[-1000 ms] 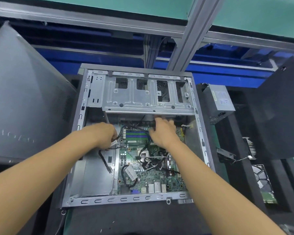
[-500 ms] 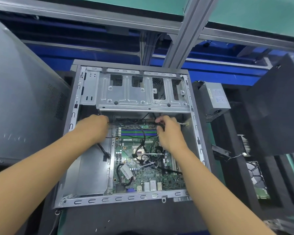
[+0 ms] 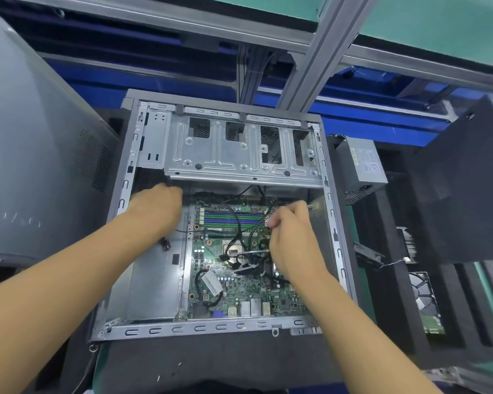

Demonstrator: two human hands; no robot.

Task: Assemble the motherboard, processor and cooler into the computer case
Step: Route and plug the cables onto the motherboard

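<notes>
- One motherboard (image 3: pixel 241 291), green, lies flat inside the computer case (image 3: pixel 211 328), filling the right part of its floor down to the near edge.
- One case, lying open side up; one metal drive cage (image 3: pixel 234 155) spans its far end.
- Green and purple memory slots (image 3: pixel 231 217) run along the board's far edge; exact count unclear.
- One bundle of black cables (image 3: pixel 246 258) with white ties lies over the board's centre.
- Left hand (image 3: pixel 157 206) is at the case's far left, just under the cage, fingers curled down; can't tell what it holds, if anything.
- Right hand (image 3: pixel 293 237) is over the board's far right corner, fingers curled, pinching a thin lead (image 3: pixel 310 206) with a pale plug end.
- One grey power supply (image 3: pixel 363 166) stands just beside the case's right wall.
- One grey side panel (image 3: pixel 34 166) leans left of the case; one dark panel (image 3: pixel 461 200) stands right.
- One fan (image 3: pixel 423 297) sits in black foam, near right.
</notes>
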